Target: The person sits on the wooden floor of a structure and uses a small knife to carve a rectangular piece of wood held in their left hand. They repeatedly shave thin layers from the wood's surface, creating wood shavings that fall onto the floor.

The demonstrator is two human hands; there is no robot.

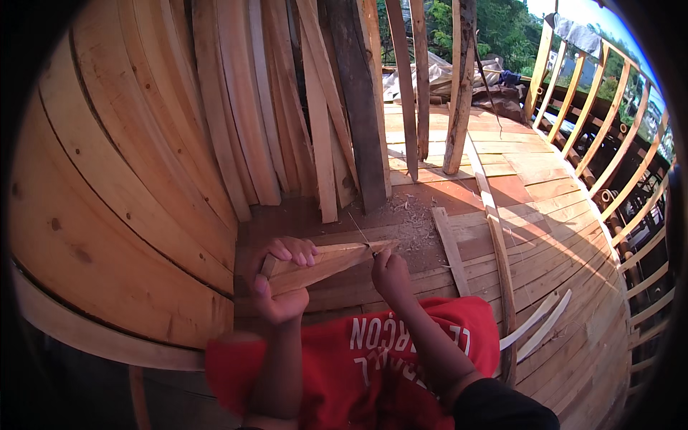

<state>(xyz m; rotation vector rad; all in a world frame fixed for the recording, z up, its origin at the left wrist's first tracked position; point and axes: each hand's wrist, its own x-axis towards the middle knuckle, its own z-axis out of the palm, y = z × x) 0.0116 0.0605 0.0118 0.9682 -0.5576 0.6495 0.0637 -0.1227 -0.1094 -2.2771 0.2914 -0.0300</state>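
In the head view, the piece of wood (326, 265) was held up in front of the person, its long axis running from just below nine o'clock to just above three. It tapered like a wedge: the broad end faced nine o'clock and the narrow end pointed toward three. A thin tool (368, 244) met it near the narrow end, its tip toward eleven o'clock.

Upright planks (118, 186) walled off the side from nine to eleven o'clock, close to the left hand (282, 305). Leaning boards (236, 100) filled eleven to twelve, posts (461, 93) stood at one, and a railing (615, 115) curved from one to three. Shavings (423, 222) lay beyond the narrow end toward one o'clock. A long strip (496, 244) and two pale strips (546, 326) lay on the plank floor (566, 258) between three and four. Red cloth (315, 351) spread below at six.

The left hand's fingers curled over the upper edge of the broad end, the palm beneath. The right hand (391, 275) had its fingers closed around the tool's dark end, just beside the narrow tip and partly hiding it.
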